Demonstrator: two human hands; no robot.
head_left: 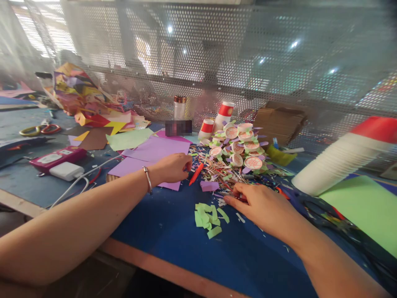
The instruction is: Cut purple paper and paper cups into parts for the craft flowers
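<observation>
Green paper pieces point(204, 218) lie just left of the right grip point(260, 203).

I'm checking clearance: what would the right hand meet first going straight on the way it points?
The right hand would probably meet the small paper scraps just ahead first, though depth is unclear.

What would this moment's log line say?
left hand: at purple paper, grip unclear; right hand: beside scrap pile, grip unclear; green paper pieces: loose on blue tabletop
</observation>
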